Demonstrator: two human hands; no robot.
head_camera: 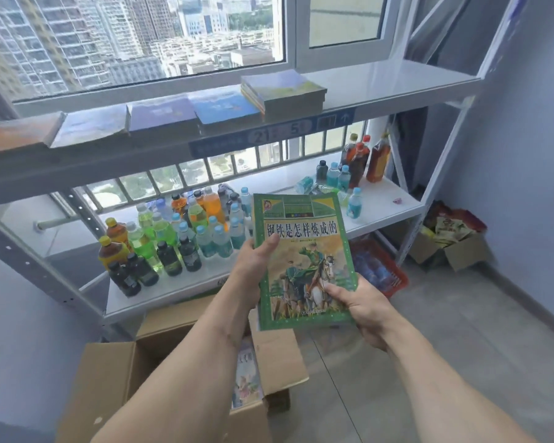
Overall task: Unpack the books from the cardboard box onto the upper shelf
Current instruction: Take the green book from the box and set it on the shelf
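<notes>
Green-covered book [304,260] was held up in front of the middle shelf, cover facing the camera. Left hand [253,266] gripped its left edge, thumb on the cover; right hand [362,310] pinched the near right corner, thumb on top. Cardboard box [135,378] sat open on the floor at near left, another book [245,378] visible inside. Upper shelf [397,81] carried a row of books [160,115] lying flat and a small stack [285,91] to their right. Drink bottles [173,235] crowded the middle shelf.
</notes>
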